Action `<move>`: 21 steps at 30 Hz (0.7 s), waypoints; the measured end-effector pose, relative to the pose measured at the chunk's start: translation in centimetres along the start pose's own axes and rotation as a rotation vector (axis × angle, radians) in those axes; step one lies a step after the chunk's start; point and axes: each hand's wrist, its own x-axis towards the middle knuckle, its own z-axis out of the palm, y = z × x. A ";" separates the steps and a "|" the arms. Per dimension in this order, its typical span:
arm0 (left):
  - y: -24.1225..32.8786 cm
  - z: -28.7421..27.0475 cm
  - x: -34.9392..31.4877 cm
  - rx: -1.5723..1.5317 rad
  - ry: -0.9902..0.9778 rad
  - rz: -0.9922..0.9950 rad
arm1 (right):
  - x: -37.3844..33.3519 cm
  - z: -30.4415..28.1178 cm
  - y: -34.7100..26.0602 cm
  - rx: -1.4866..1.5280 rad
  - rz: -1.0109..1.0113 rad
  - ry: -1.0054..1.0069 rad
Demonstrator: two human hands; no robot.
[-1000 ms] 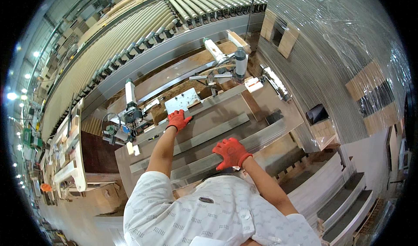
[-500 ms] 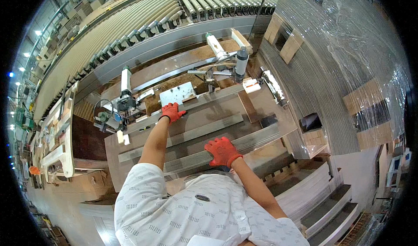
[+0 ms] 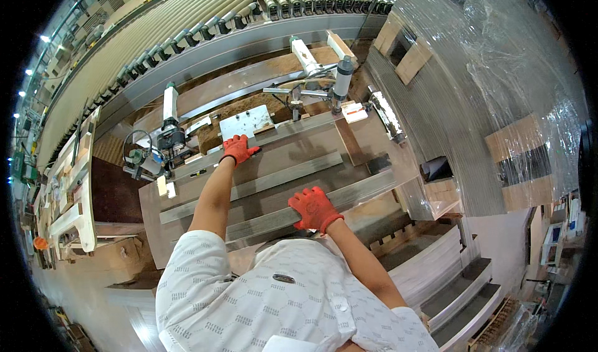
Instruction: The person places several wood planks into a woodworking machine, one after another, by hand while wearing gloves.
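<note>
Both hands wear red gloves and rest on grey wood strips laid across a brown work table [image 3: 152,206]. My left hand [image 3: 237,148] lies on the far strip [image 3: 296,130], fingers apart, beside a pale metal plate [image 3: 246,122]. Across the near strip [image 3: 367,190] my right hand [image 3: 314,209] lies with its fingers spread. A middle strip [image 3: 280,176] runs between the two hands. To the right, a brown wood piece [image 3: 351,143] crosses from the far strip toward a small dark block [image 3: 378,163]. The undersides of both hands are hidden.
A white cylinder device [image 3: 170,109] stands back left, a grey upright cylinder [image 3: 342,81] back right. Beyond runs a roller conveyor [image 3: 212,31]. Plastic-wrapped stacked boards [image 3: 455,134] rise at the right. A yellow-and-black tool [image 3: 198,173] lies near the left end.
The whole view has shifted slightly, so things appear a little further left. Both hands stay on the same strips with little visible movement.
</note>
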 end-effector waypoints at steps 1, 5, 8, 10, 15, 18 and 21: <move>-0.4 0.2 0.1 0.004 0.017 -0.002 | 0.2 -0.2 -0.2 -0.032 0.009 -0.019; -0.4 0.2 0.2 -0.019 0.018 0.006 | 0.8 -0.3 -1.5 -0.106 0.075 -0.103; -0.1 0.3 0.4 -0.019 0.013 -0.001 | 1.1 1.4 -0.8 -0.065 0.099 -0.119; 0.3 0.2 0.3 -0.011 0.017 0.014 | 0.9 1.9 -0.4 -0.030 0.107 -0.103; -0.9 1.2 -0.1 -0.005 0.130 0.045 | 1.1 0.6 -1.5 -0.029 0.100 -0.039; -0.5 1.3 -0.6 0.036 0.196 0.085 | 0.6 1.9 -1.2 -0.064 0.103 0.069; -0.4 0.9 -0.6 0.060 0.206 0.081 | 1.0 2.1 -1.2 -0.079 0.127 0.060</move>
